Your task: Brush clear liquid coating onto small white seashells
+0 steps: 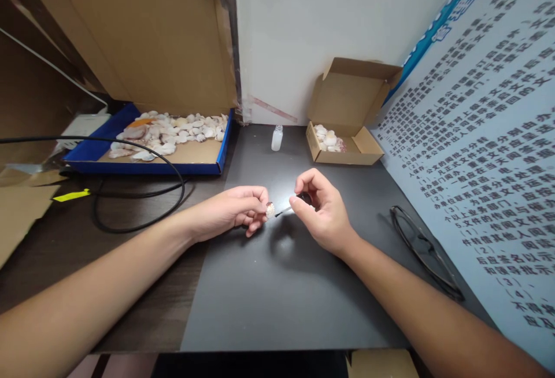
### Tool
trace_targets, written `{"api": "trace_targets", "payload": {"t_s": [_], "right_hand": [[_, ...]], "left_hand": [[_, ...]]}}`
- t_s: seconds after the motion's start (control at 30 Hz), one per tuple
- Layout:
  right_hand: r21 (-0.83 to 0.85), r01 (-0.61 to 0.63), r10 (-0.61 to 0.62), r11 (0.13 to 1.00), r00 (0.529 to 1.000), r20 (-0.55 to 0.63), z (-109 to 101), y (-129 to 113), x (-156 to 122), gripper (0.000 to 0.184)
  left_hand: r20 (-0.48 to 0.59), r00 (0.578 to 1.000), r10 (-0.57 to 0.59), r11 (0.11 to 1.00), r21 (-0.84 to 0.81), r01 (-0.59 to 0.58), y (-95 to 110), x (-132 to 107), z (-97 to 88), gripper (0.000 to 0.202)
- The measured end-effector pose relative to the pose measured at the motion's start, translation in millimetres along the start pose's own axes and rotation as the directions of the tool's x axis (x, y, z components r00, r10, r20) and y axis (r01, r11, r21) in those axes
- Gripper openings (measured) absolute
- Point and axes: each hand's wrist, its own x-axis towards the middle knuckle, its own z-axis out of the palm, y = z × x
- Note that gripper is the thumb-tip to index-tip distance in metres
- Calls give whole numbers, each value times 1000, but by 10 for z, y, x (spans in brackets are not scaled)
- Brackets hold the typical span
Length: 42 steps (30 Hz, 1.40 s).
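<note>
Between the fingertips of my left hand (236,211) is a small pale seashell (270,210) with a brownish edge. My right hand (323,211) pinches a small brush (285,211) by its dark cap, part of which my fingers hide. The brush's thin stem points left, and its dark tip is close to the shell; whether they touch I cannot tell. Both hands are raised a little above the grey mat (243,303). Beyond them a small bottle (277,137) with whitish contents stands upright, its neck uncapped.
A blue-edged box (186,168) full of seashells stands at the back left. An open cardboard box (349,157) with some shells sits at the back right. A black cable (130,229) loops near my left forearm. Eyeglasses (422,251) lie at right, beside a printed panel (489,152).
</note>
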Motion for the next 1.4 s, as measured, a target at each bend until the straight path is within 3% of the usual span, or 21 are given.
{"api": "trace_targets", "payload": {"t_s": [0.23,0.43,0.6,0.8,1.0,1.17,1.4], "right_hand": [[39,25,-24,999,1000,-18,-7,-10,3,14],[-25,9,-9,1000,1000,5,5,-28,-11,13],[35,28,-28,999,1000,1,-1,-34,-6,13],[-37,10,-9,999,1000,18,13,-41,-3,13],[38,30,-30,999,1000,2,5,-33,7,13],[-51,6,-6,999,1000,9,6,-31,-3,13],[1,15,-16,1000,1000,15,12,-37,2,14]], "left_hand": [[-10,1000,2,1000,-8,-2,18,1,14,17],[-30,1000,-5,1000,-12,5,32,-12,42,16],[-27,1000,1,1000,-3,-1,29,-8,44,17],[-37,999,-3,1000,2,4,43,-14,54,15],[-28,1000,-1,1000,17,2,37,-13,44,15],[-38,999,-10,1000,10,10,50,-16,53,15],[-30,1000,-2,1000,23,3,31,-9,46,14]]}}
